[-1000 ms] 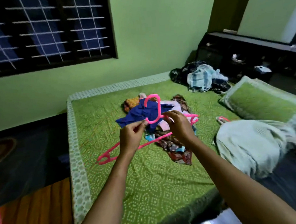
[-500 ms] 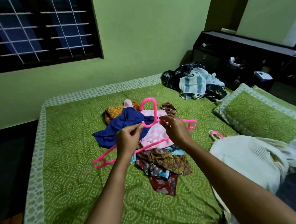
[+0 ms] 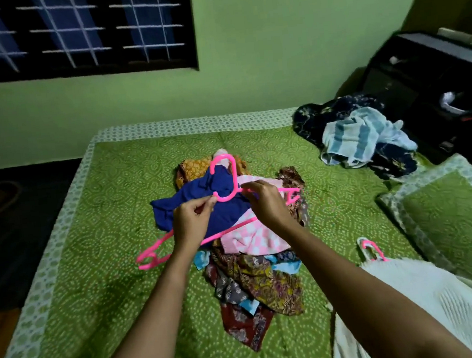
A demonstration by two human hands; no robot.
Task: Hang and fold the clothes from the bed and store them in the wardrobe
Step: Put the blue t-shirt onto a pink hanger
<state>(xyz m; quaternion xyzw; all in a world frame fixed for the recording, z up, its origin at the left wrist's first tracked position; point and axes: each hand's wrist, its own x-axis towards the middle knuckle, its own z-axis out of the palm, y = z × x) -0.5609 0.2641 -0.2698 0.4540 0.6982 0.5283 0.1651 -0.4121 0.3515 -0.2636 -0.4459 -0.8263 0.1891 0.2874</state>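
Green bed (image 3: 100, 278): hands pinch pink hanger (image 3: 225, 180).

Single head-worn view (wide-angle), forward and down over the bed (image 3: 94, 279), seemingly close

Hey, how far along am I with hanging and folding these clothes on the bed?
Barely started. Done: one white garment seems hung on a second hanger, lying on the bed. In hand: left hand and right hand grip an empty pink hanger. Remaining: blue garment, pink checked cloth, patterned clothes and far heap lie unfolded; no wardrobe in view.
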